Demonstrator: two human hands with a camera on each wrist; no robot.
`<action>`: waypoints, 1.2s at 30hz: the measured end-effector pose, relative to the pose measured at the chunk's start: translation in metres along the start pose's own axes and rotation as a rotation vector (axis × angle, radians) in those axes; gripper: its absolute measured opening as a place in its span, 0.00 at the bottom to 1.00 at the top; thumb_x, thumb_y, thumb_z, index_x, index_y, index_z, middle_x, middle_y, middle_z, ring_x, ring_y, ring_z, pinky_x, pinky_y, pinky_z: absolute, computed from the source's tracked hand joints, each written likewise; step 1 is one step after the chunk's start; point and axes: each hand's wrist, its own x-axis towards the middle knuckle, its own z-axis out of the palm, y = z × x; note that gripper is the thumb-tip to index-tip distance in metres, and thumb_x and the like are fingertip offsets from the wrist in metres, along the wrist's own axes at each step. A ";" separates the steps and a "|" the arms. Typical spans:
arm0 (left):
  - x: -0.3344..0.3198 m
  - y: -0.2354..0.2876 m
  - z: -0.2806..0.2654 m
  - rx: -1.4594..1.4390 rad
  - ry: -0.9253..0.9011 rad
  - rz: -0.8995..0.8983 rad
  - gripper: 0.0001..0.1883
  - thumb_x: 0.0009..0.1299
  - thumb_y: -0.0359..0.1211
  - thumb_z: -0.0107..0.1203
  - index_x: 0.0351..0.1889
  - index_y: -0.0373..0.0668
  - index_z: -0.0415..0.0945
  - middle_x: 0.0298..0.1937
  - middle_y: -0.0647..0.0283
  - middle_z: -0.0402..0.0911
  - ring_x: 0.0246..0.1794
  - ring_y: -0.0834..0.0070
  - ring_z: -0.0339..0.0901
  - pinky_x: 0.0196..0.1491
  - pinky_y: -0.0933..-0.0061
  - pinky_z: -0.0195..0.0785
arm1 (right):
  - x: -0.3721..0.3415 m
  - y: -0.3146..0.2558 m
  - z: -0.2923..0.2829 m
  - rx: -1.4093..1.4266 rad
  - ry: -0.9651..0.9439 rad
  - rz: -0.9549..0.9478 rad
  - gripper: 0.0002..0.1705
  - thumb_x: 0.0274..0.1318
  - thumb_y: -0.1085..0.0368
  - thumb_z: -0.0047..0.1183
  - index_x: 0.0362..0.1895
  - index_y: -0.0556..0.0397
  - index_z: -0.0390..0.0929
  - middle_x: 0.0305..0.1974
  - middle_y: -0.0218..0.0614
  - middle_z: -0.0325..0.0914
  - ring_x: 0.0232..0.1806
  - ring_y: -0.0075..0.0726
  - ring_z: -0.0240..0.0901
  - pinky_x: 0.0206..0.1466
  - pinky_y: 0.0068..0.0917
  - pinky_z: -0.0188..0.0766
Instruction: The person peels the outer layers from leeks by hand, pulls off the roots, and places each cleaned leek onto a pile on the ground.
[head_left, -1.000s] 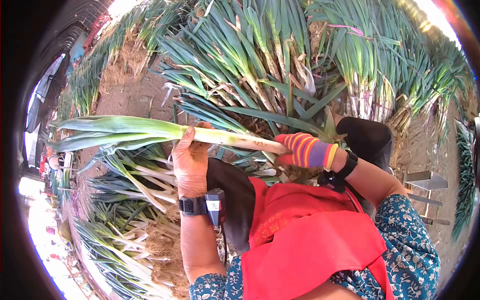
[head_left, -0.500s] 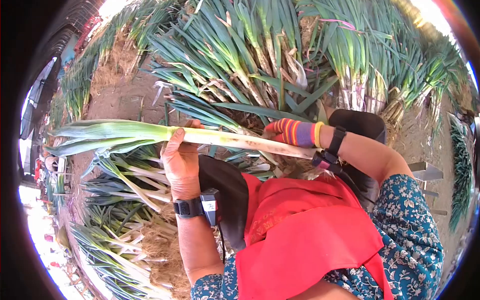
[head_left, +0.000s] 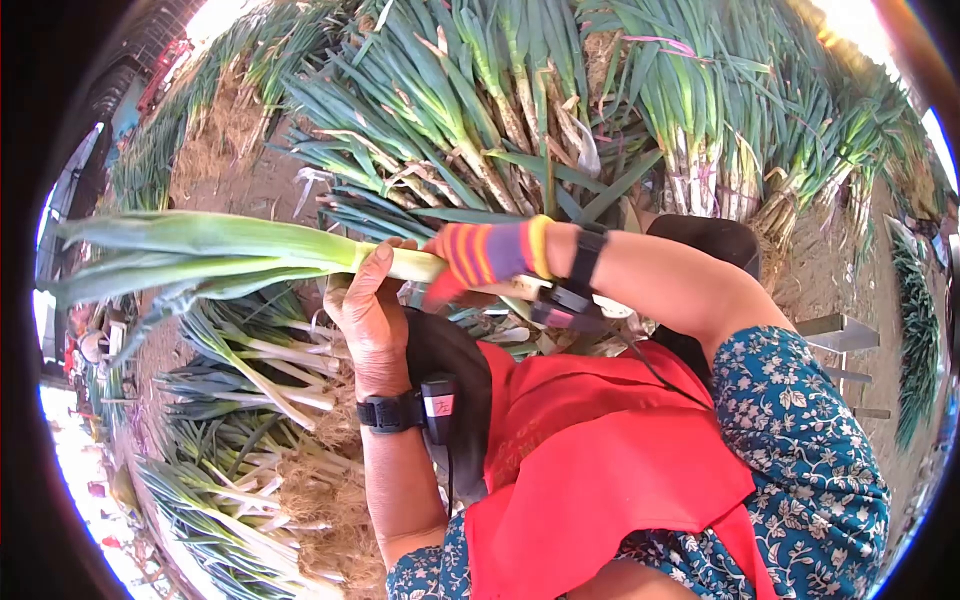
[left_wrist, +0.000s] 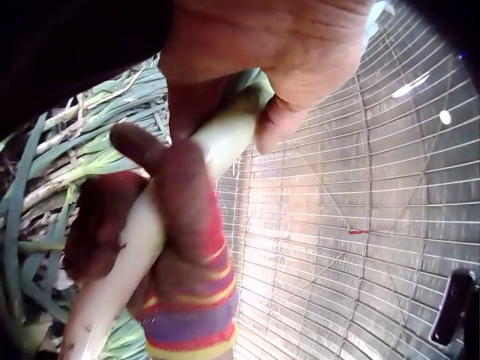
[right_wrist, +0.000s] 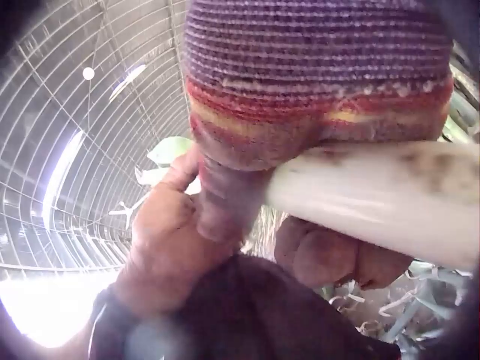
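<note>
My bare left hand (head_left: 368,315) pinches a large green onion (head_left: 300,258) where its green leaves meet the white stalk. The leaves spread out to the left. My right hand (head_left: 487,254), in a striped knit glove, grips the white stalk close beside the left hand. In the left wrist view, the gloved thumb and fingers (left_wrist: 187,199) lie on both sides of the white stalk (left_wrist: 139,240). Brown smudges mark the stalk (right_wrist: 390,191) in the right wrist view, and its lower end passes under the right wrist.
Bundled green onions (head_left: 700,120) stand at the back, some tied with pink string. At the left, more onions with pale stalks and roots (head_left: 270,465) lie piled on the dirt ground (head_left: 235,195). A red apron (head_left: 600,455) covers the lap, and a metal stool or frame (head_left: 840,332) stands at the right.
My right hand has slid left along the stalk from near its lower end to beside the left hand. The left hand keeps its hold, and the leaves have swung slightly up and left.
</note>
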 end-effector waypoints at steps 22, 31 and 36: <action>0.018 -0.009 -0.009 -0.118 -0.044 -0.224 0.10 0.66 0.30 0.52 0.41 0.31 0.73 0.42 0.50 0.79 0.49 0.56 0.76 0.51 0.53 0.72 | -0.110 0.054 0.005 -0.913 0.971 -0.325 0.15 0.47 0.58 0.59 0.37 0.53 0.74 0.29 0.44 0.74 0.30 0.51 0.72 0.33 0.40 0.67; 0.012 -0.010 0.005 -0.196 -0.065 -0.076 0.09 0.61 0.23 0.54 0.40 0.31 0.73 0.37 0.49 0.79 0.43 0.55 0.79 0.47 0.56 0.75 | -0.022 0.042 -0.016 -0.834 1.175 -0.107 0.11 0.52 0.58 0.53 0.26 0.50 0.71 0.17 0.42 0.71 0.18 0.44 0.71 0.24 0.39 0.64; 0.002 -0.003 0.012 -0.120 -0.126 -0.020 0.09 0.58 0.21 0.55 0.37 0.35 0.72 0.36 0.51 0.80 0.41 0.57 0.79 0.50 0.55 0.73 | 0.014 0.106 -0.040 -1.000 0.537 -0.042 0.13 0.55 0.60 0.47 0.40 0.52 0.78 0.28 0.47 0.76 0.37 0.49 0.76 0.36 0.37 0.71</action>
